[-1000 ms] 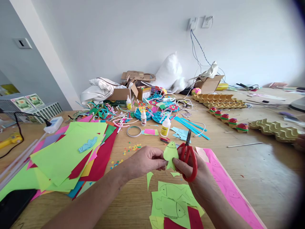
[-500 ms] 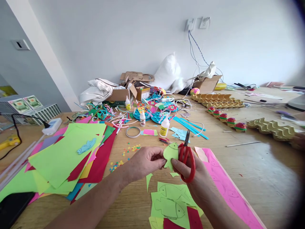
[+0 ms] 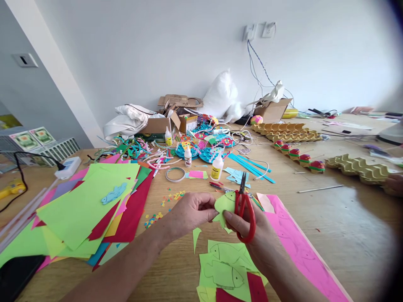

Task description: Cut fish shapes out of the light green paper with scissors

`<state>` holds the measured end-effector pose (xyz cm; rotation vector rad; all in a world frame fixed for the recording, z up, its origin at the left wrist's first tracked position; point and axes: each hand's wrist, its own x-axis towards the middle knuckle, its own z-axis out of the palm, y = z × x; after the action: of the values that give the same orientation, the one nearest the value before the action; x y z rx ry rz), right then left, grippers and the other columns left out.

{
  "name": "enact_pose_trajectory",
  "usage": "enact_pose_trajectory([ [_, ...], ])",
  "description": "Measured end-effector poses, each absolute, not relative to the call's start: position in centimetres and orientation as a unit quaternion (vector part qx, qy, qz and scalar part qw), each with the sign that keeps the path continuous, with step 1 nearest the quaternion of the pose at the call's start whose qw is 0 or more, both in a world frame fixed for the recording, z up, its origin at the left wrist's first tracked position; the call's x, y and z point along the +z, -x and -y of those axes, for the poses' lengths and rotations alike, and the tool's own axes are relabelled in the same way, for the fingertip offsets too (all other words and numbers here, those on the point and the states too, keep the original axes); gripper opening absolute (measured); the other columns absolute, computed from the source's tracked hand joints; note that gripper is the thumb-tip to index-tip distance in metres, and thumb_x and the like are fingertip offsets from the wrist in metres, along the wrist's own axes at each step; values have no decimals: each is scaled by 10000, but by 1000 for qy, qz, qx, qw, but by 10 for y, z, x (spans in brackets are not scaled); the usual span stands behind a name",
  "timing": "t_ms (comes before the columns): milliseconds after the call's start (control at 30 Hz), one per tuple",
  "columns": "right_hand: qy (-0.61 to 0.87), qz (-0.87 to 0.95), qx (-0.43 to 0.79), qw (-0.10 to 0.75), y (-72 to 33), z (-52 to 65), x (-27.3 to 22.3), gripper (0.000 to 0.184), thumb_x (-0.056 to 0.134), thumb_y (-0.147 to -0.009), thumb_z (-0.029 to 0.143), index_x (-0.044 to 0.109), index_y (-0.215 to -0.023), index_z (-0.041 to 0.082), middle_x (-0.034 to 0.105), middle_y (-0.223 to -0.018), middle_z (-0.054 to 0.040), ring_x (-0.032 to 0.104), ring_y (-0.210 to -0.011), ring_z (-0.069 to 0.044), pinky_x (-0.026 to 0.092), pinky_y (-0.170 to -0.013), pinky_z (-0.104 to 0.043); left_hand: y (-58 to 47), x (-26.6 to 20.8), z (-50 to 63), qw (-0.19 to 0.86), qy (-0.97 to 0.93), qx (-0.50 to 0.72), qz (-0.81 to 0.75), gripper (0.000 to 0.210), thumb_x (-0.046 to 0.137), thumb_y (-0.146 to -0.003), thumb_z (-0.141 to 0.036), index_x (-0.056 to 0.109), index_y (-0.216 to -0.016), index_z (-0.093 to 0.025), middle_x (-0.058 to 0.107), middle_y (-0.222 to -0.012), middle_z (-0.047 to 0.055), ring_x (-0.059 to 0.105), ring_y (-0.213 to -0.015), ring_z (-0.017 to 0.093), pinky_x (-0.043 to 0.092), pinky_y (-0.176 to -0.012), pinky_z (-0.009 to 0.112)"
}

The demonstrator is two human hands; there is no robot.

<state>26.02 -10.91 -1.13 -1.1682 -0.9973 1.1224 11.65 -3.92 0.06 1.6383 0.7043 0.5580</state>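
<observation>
Between my two hands is a light green paper fish (image 3: 224,204) with an eye and a gill line drawn on it. My left hand (image 3: 197,212) pinches its left edge. In my right hand (image 3: 252,224) are red-handled scissors (image 3: 244,209), their dark blades pointing up and away, and the thumb presses on the fish's lower right part. Below the hands lie green sheets with drawn fish (image 3: 225,274) over red paper (image 3: 257,287). A thin green offcut (image 3: 196,239) rests on the wood under my left hand.
Stacked coloured paper (image 3: 85,201) with a blue paper fish (image 3: 113,193) covers the left side. Ahead stand a glue bottle (image 3: 217,167) and a tape roll (image 3: 175,174). Pink paper (image 3: 299,243) and egg cartons (image 3: 359,168) lie to the right. Another person's hand (image 3: 393,184) shows at the right edge.
My right hand and the scissors have shifted slightly left and down, and the blades lean further left. The scissors now overlap the fish's right edge. My left hand keeps its pinch.
</observation>
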Motion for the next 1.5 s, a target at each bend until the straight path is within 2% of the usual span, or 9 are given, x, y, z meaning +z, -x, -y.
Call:
enact_pose_trajectory([
  [233, 506, 411, 477, 589, -260, 107, -11, 194, 675, -705, 278, 517, -782, 196, 500, -547, 57, 410, -481, -109, 282, -429, -224, -118, 4, 42, 628, -679, 248, -287, 77, 592, -704, -200, 624, -752, -149, 577, -704, -15, 507, -676, 106, 376, -655, 234],
  [467, 496, 425, 462, 600, -260, 109, -12, 170, 675, -719, 257, 524, -762, 191, 512, -596, 55, 432, -541, -106, 343, -498, -228, -120, 8, 44, 641, -661, 259, -292, 47, 594, -690, -178, 631, -688, -149, 559, -643, -30, 481, -634, 94, 369, -643, 231],
  [667, 501, 425, 464, 593, -259, 109, -13, 173, 670, -722, 276, 522, -739, 189, 514, -583, 52, 425, -534, -109, 331, -494, -232, -121, 6, 44, 654, -649, 278, -271, 43, 606, -681, -188, 608, -668, -147, 554, -641, -30, 485, -631, 91, 369, -632, 224],
  [1267, 487, 387, 473, 624, -257, 108, -16, 194, 678, -717, 284, 528, -798, 191, 503, -602, 44, 422, -543, -121, 328, -501, -246, -124, -3, 46, 584, -690, 328, -275, 98, 572, -735, -225, 620, -734, -140, 601, -723, 9, 537, -712, 124, 423, -696, 238],
  [1500, 489, 391, 468, 623, -258, 108, -15, 197, 689, -716, 294, 525, -761, 194, 509, -606, 43, 436, -553, -126, 335, -511, -251, -124, 0, 47, 606, -676, 316, -275, 103, 576, -720, -243, 595, -721, -142, 571, -714, 2, 516, -705, 121, 407, -689, 245],
])
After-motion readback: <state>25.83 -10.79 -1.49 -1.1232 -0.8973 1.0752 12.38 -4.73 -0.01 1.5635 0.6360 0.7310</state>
